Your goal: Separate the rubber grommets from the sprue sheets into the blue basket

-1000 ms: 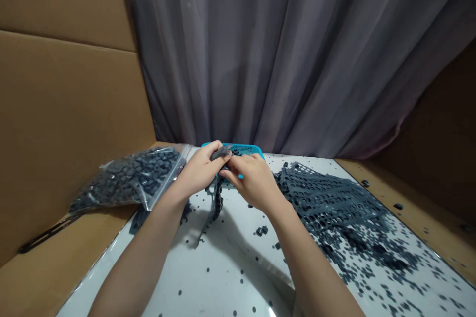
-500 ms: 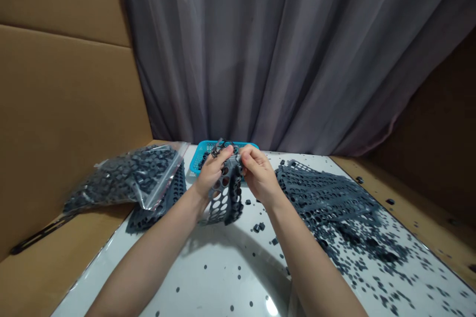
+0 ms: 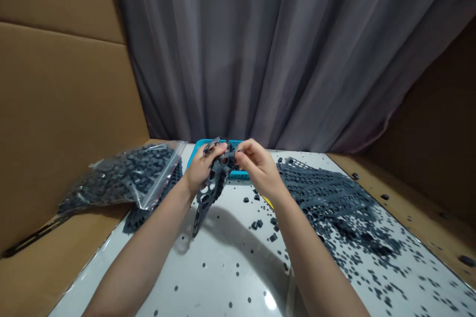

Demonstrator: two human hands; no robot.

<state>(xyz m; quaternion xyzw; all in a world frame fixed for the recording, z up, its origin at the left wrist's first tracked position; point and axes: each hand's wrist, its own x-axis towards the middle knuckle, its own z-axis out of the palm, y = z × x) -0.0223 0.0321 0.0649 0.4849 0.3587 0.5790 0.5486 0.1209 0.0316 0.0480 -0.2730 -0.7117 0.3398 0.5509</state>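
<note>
A dark grey perforated sheet (image 3: 212, 185), bent and full of round holes, is gripped in my left hand (image 3: 201, 168) with the thumb on top. Its lower end hangs down above the white table. At the sheet's right edge, my right hand (image 3: 258, 166) is closed in a pinch with thumb and forefinger together; a small dark bit shows at the fingertips, too small to name. Behind both hands stands a turquoise basket (image 3: 238, 175), partly hidden by them.
A zip bag of dark small pieces (image 3: 122, 176) lies left, over more perforated sheet (image 3: 136, 218). On the right lies a stack of perforated sheets (image 3: 323, 188) among scattered dark discs (image 3: 357, 260). Cardboard walls (image 3: 63, 89) and a grey curtain (image 3: 223, 49) enclose the white table (image 3: 208, 292).
The perforated sheet has turned, its lower end swinging left and showing more edge-on. My right hand has come slightly away from my left. More small dark pieces lie on the table below.
</note>
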